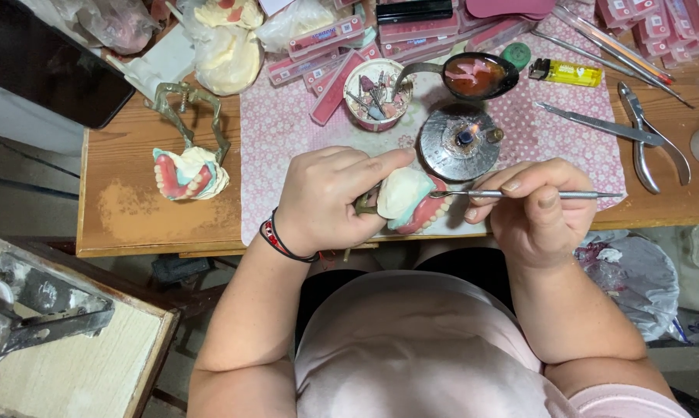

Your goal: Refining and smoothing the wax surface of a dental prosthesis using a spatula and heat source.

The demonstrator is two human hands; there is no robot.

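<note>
Wax denture model held between both hands at the near edge of the bench.

At far left an articulator with a second denture [188, 172] stands on the bench [125, 213]. The left hand [326, 203] is curled around the denture model [408, 200], thumb pressed on its top. Just right of it, the right hand [536, 207] pinches a thin metal wax tool [519, 194]; its long axis runs left to right, tip touching the model's right side. A lit burner [461, 142] sits just beyond, pliers [649, 139] far right.
</note>
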